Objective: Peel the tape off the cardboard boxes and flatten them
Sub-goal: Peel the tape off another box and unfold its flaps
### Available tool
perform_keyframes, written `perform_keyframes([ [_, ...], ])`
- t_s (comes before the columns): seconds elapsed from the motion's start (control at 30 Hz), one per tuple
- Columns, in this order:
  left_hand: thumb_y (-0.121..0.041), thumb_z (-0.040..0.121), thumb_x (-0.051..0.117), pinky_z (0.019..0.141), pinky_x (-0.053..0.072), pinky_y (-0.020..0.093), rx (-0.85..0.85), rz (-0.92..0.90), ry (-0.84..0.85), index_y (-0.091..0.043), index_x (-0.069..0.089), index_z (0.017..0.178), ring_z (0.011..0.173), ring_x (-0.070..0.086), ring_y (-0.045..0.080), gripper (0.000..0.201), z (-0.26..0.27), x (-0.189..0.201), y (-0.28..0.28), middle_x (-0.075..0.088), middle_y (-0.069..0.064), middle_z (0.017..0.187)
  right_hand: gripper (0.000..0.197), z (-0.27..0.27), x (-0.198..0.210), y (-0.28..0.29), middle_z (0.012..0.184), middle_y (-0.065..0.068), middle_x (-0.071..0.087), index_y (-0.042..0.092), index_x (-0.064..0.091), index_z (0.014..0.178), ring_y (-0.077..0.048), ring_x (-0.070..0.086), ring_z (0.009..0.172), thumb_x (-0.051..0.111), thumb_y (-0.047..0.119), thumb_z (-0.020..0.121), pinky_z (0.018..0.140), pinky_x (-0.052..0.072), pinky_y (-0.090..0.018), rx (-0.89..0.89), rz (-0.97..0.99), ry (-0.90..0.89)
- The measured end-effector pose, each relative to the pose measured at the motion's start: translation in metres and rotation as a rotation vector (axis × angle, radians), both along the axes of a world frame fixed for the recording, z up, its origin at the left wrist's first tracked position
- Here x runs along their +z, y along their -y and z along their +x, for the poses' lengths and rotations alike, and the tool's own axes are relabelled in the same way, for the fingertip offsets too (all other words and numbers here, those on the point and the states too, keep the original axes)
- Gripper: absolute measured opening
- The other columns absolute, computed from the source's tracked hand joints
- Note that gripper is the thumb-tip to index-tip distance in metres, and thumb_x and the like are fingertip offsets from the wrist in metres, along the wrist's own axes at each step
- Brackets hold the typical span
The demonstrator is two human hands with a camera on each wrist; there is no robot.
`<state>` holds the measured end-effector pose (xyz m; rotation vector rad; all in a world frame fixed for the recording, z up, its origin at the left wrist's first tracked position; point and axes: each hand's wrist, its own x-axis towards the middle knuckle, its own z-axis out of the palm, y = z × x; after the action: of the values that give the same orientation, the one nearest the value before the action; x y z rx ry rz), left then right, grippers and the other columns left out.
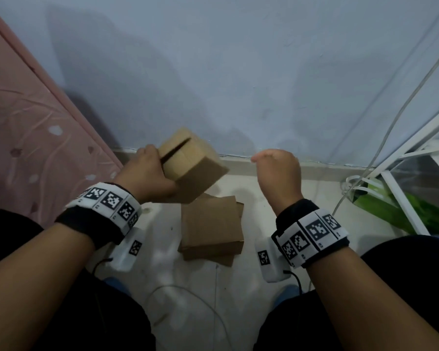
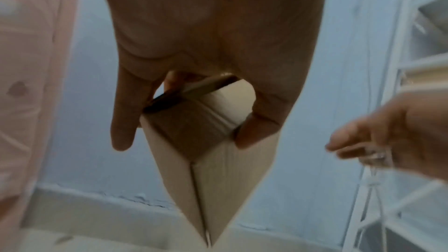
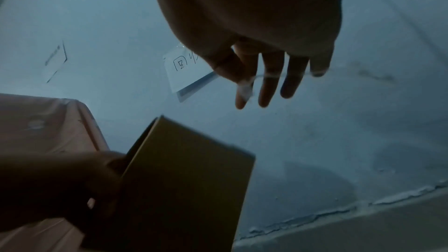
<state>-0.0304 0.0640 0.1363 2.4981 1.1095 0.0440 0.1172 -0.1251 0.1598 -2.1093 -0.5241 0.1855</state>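
A small brown cardboard box (image 1: 188, 164) is held up in front of the wall by my left hand (image 1: 150, 171), thumb and fingers (image 2: 122, 122) clamped on opposite sides. A dark gap runs along its top seam between the flaps. The box (image 2: 213, 175) points corner-down in the left wrist view. To its right, at the same height and apart from the box, my right hand (image 1: 276, 171) is raised. A crumpled strip of clear tape (image 3: 244, 86) clings across its fingers (image 3: 269, 83), pinched at thumb and index.
Flattened cardboard pieces (image 1: 211, 229) lie stacked on the pale floor between my knees. A pink bedcover (image 1: 23, 127) borders the left, a white wire rack (image 1: 406, 198) with something green stands at the right. Thin cables trail on the floor. A paper note (image 3: 186, 72) hangs on the wall.
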Motion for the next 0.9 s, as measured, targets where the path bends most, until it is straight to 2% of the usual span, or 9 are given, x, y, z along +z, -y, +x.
perform_keyframes([
  [0.07,-0.037,0.057,0.082,0.067,0.049,0.036,0.107,-0.078,0.131,-0.013,0.043,0.109,0.089,0.06,0.029,0.069,0.003,0.003,0.001,0.054,0.009,0.106,0.034,-0.004,-0.003,0.0,0.094,-0.03,0.071,-0.014,0.069,0.087,-0.045,0.064,0.096,0.043,0.006,0.078,0.082,0.056,-0.052,0.057,-0.018,-0.017],
  [0.17,-0.037,0.058,0.085,0.07,0.05,0.037,0.16,-0.091,0.214,-0.013,0.044,0.114,0.092,0.058,0.027,0.074,0.005,0.003,0.004,0.053,0.009,0.11,0.024,-0.004,-0.011,0.002,0.082,-0.004,0.069,-0.002,0.075,0.083,-0.025,0.067,0.083,0.052,-0.009,0.083,0.072,0.057,-0.032,0.137,-0.08,-0.032],
  [0.3,-0.033,0.057,0.084,0.069,0.045,0.035,0.144,-0.066,0.254,-0.013,0.044,0.113,0.093,0.055,0.026,0.072,0.009,0.004,0.006,0.052,0.008,0.112,0.033,-0.001,-0.015,0.003,0.071,-0.007,0.073,0.003,0.077,0.069,-0.015,0.065,0.066,0.073,0.026,0.093,0.066,0.049,-0.019,0.296,-0.222,-0.059],
  [0.37,-0.033,0.056,0.083,0.065,0.04,0.032,0.155,-0.06,0.272,-0.014,0.044,0.111,0.091,0.054,0.024,0.07,0.011,0.005,0.007,0.051,0.007,0.11,0.033,-0.004,-0.015,0.001,0.076,-0.005,0.074,0.006,0.079,0.075,-0.014,0.066,0.071,0.072,0.031,0.095,0.068,0.048,-0.024,0.387,-0.323,-0.08],
  [0.43,-0.035,0.055,0.082,0.058,0.036,0.03,0.173,-0.06,0.303,-0.014,0.045,0.11,0.089,0.054,0.023,0.07,0.012,0.007,0.008,0.051,0.006,0.109,0.009,-0.01,-0.013,-0.001,0.085,-0.004,0.074,0.014,0.078,0.089,-0.017,0.068,0.074,0.071,0.01,0.093,0.066,0.05,-0.024,0.49,-0.366,-0.121],
  [0.57,-0.036,0.054,0.083,0.054,0.035,0.028,0.18,-0.064,0.336,-0.015,0.044,0.111,0.087,0.053,0.021,0.072,0.013,0.009,0.007,0.051,0.006,0.108,0.042,-0.022,-0.009,-0.002,0.081,0.006,0.071,0.016,0.082,0.082,-0.011,0.068,0.078,0.052,-0.012,0.091,0.078,0.059,-0.027,0.666,-0.432,-0.3],
  [0.67,-0.036,0.056,0.083,0.053,0.033,0.026,0.17,-0.044,0.328,-0.015,0.043,0.111,0.082,0.05,0.016,0.071,0.013,0.01,0.009,0.05,0.006,0.109,0.04,-0.032,-0.008,-0.003,0.084,0.018,0.069,0.018,0.083,0.087,-0.002,0.063,0.09,0.053,-0.007,0.091,0.088,0.05,-0.021,0.799,-0.584,-0.351],
  [0.8,-0.039,0.059,0.084,0.06,0.035,0.028,0.156,0.01,0.349,-0.013,0.044,0.117,0.088,0.049,0.019,0.075,0.012,0.013,0.01,0.048,0.005,0.112,0.015,-0.038,-0.023,0.0,0.09,-0.009,0.078,0.008,0.072,0.101,-0.027,0.078,0.076,0.058,0.014,0.098,0.084,0.064,-0.047,0.856,-0.707,-0.54],
  [0.9,-0.044,0.059,0.082,0.065,0.04,0.031,0.139,-0.011,0.345,-0.015,0.046,0.117,0.093,0.051,0.019,0.074,0.013,0.016,0.011,0.05,0.003,0.111,0.031,-0.036,-0.033,-0.006,0.075,-0.012,0.074,0.004,0.069,0.08,-0.028,0.073,0.062,0.057,0.027,0.098,0.068,0.064,-0.043,0.592,-0.584,-0.143],
])
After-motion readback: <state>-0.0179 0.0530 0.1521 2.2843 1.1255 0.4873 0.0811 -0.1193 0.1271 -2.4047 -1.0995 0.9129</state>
